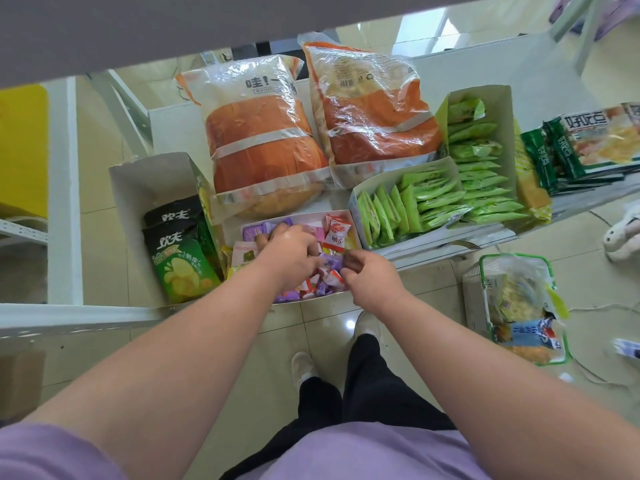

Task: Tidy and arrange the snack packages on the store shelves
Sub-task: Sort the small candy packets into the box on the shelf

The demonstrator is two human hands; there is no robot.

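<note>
Both my hands reach into a white tray (341,215) of small mixed sweets at the front of the white shelf (169,123). My left hand (289,258) lies palm down over the purple and pink packets, fingers curled into them. My right hand (369,277) pinches a small purple packet (330,262) between thumb and fingers. A red and white packet (336,232) stands at the tray's back right.
Left of the tray stands an open box with green and black crisp bags (180,258). Behind lie two big orange bread bags (263,133). Two boxes of green sachets (446,195) and stacked biscuit packs (585,143) fill the right. A basket of snacks (519,306) sits on the floor.
</note>
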